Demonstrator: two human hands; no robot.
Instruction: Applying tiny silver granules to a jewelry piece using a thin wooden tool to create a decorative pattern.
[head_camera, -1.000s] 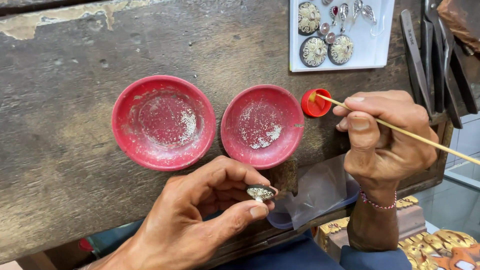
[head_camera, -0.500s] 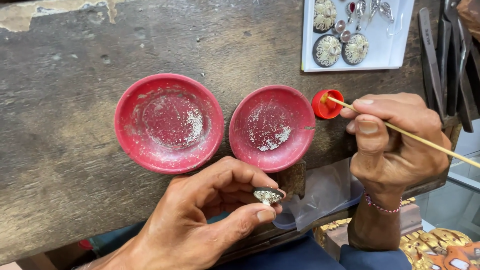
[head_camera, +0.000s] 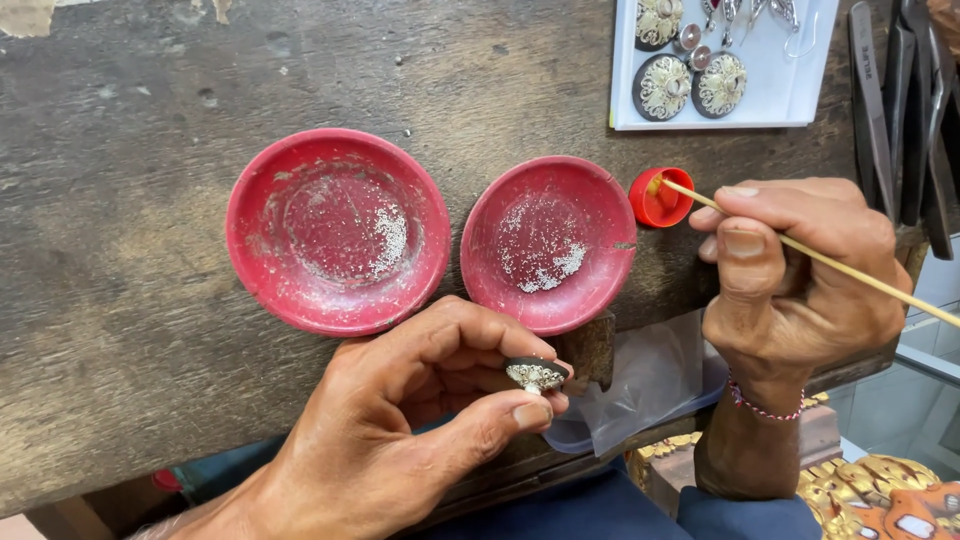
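My left hand (head_camera: 420, 420) pinches a small round silver ornament (head_camera: 535, 374) between thumb and fingers, just in front of the bench edge. My right hand (head_camera: 795, 275) grips a thin wooden stick (head_camera: 850, 275); its tip rests in a small red bottle cap (head_camera: 660, 198). Two red dishes lie on the wooden bench (head_camera: 120, 280): a large one (head_camera: 338, 230) on the left and a smaller one (head_camera: 548, 240) beside the cap. Both hold a dusting of tiny silver grains.
A white tray (head_camera: 790, 95) at the top right carries several round filigree ornaments (head_camera: 665, 88). Dark metal tools (head_camera: 900, 100) lie along the right edge. A clear plastic bag (head_camera: 650, 385) hangs below the bench. Gold-coloured carved pieces (head_camera: 880, 490) sit lower right.
The stick's tip stays in the red cap and my left hand keeps holding the ornament. The view has shifted slightly; nothing else has visibly changed.
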